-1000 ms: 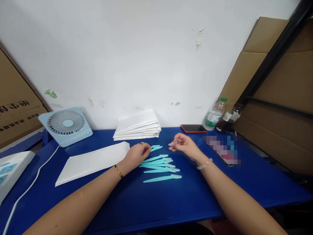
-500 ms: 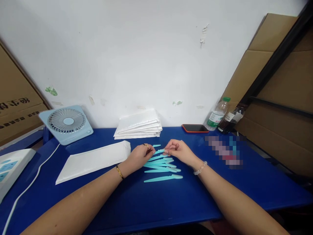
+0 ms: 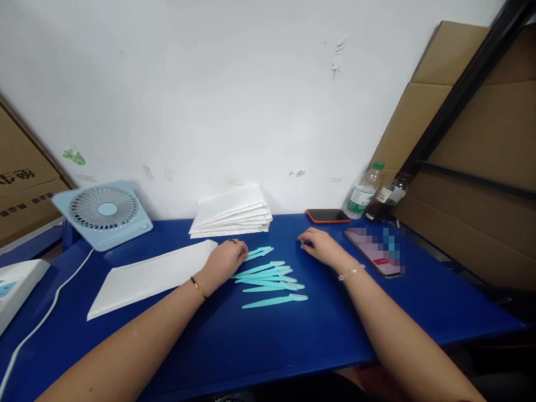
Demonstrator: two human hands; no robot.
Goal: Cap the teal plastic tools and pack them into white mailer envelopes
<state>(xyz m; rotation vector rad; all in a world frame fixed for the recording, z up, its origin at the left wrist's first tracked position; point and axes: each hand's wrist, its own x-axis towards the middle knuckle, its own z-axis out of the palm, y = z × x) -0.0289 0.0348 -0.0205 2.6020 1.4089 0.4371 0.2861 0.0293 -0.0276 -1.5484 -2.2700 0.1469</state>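
Observation:
Several teal plastic sticks (image 3: 268, 276) lie in a loose pile on the blue table (image 3: 259, 346), and one more stick (image 3: 274, 301) lies apart in front of them. My left hand (image 3: 226, 259) rests at the pile's left end. Its fingers are pinched on the end of a teal stick (image 3: 260, 252) that points right. My right hand (image 3: 320, 248) sits knuckles-up on the table to the right of the pile. Its fingers are curled down, with a small pale bit at the fingertips that is too small to name.
A long white padded envelope (image 3: 151, 276) lies left of my left hand, with a stack of envelopes (image 3: 230, 215) behind it. A desk fan (image 3: 103, 212) and its white cord (image 3: 37, 329) are at the left. Two phones (image 3: 327, 215) (image 3: 374, 254) and two bottles (image 3: 363, 192) (image 3: 383, 201) stand to the right. Cardboard leans at both sides.
My hands met over the far end of the pile half a second ago and have since parted. The right hand dropped to the table on the right, and the left stayed holding a stick.

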